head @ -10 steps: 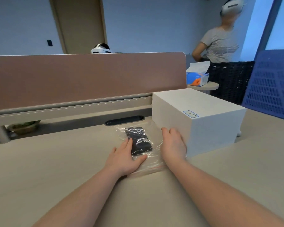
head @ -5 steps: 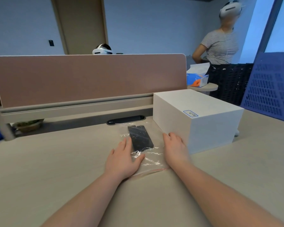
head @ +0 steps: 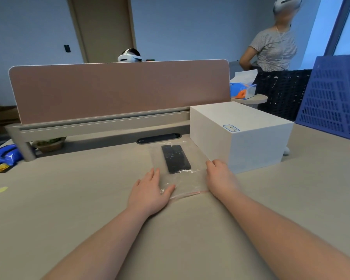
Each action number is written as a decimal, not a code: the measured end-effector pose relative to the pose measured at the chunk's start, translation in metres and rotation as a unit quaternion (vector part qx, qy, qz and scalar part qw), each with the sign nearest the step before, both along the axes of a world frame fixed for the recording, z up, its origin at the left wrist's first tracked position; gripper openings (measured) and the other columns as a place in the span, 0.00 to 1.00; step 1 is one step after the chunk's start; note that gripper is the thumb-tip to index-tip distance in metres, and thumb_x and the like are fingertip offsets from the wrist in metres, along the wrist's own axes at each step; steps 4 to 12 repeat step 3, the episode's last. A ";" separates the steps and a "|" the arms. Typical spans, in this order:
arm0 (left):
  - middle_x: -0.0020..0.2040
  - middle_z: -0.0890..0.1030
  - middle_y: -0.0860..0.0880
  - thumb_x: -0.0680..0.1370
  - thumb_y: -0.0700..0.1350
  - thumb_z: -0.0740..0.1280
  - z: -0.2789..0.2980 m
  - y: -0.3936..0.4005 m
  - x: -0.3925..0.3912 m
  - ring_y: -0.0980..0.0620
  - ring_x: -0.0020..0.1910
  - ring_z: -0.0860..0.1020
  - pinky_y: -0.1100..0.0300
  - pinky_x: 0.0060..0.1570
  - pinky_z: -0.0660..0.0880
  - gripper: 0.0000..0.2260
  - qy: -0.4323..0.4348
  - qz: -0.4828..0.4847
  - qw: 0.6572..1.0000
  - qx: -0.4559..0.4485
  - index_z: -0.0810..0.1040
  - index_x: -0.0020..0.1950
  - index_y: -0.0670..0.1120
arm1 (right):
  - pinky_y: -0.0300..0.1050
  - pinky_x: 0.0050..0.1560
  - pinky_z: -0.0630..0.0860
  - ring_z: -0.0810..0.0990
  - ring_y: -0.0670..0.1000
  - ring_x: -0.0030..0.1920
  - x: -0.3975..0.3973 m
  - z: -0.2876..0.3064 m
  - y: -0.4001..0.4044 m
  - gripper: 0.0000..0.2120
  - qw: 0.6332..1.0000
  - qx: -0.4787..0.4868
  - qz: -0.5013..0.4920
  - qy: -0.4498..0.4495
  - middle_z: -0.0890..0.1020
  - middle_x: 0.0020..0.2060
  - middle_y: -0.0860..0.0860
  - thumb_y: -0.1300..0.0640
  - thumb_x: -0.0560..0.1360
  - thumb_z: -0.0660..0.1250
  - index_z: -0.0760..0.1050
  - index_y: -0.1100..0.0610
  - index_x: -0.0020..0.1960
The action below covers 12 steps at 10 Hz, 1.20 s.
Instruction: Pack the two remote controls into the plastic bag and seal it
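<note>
Two remotes (head: 175, 158) lie inside the bag (head: 182, 178) on the table (head: 69, 199); left hand (head: 150, 190) and right hand (head: 220, 176) press flat, fingers spread, apparently on its edges.

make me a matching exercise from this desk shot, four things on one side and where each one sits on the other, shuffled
Things
1. remote controls
2. white box
3. left hand
4. right hand

Places
A. flat on the plastic bag's near left corner
B. side by side inside the clear bag
C. on the desk, right of the bag
D. on the bag's right edge, next to the box

Pairs: 1-B, 2-C, 3-A, 4-D
</note>
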State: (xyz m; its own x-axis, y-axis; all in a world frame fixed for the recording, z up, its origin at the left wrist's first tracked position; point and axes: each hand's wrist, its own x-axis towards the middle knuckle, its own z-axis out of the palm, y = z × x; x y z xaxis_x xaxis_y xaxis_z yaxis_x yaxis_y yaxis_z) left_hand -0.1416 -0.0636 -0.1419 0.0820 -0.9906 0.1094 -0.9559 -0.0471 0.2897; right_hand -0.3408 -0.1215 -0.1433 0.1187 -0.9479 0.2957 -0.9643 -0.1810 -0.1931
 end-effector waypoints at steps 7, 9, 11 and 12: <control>0.77 0.55 0.49 0.76 0.64 0.52 0.000 0.022 0.004 0.48 0.75 0.58 0.50 0.74 0.56 0.33 0.002 0.016 1.000 -0.001 0.51 0.75 0.47 | 0.50 0.47 0.72 0.74 0.61 0.56 -0.015 0.003 0.023 0.12 1.000 -0.012 0.000 -0.027 0.76 0.53 0.58 0.65 0.76 0.54 0.70 0.60 0.57; 0.77 0.55 0.49 0.76 0.64 0.52 0.000 0.022 0.004 0.48 0.75 0.58 0.50 0.74 0.56 0.33 0.002 0.016 1.000 -0.001 0.51 0.75 0.47 | 0.50 0.47 0.72 0.74 0.61 0.56 -0.015 0.003 0.023 0.12 1.000 -0.012 0.000 -0.027 0.76 0.53 0.58 0.65 0.76 0.54 0.70 0.60 0.57; 0.77 0.55 0.49 0.76 0.64 0.52 0.000 0.022 0.004 0.48 0.75 0.58 0.50 0.74 0.56 0.33 0.002 0.016 1.000 -0.001 0.51 0.75 0.47 | 0.50 0.47 0.72 0.74 0.61 0.56 -0.015 0.003 0.023 0.12 1.000 -0.012 0.000 -0.027 0.76 0.53 0.58 0.65 0.76 0.54 0.70 0.60 0.57; 0.77 0.55 0.49 0.76 0.64 0.52 0.000 0.022 0.004 0.48 0.75 0.58 0.50 0.74 0.56 0.33 0.002 0.016 1.000 -0.001 0.51 0.75 0.47 | 0.50 0.47 0.72 0.74 0.61 0.56 -0.015 0.003 0.023 0.12 1.000 -0.012 0.000 -0.027 0.76 0.53 0.58 0.65 0.76 0.54 0.70 0.60 0.57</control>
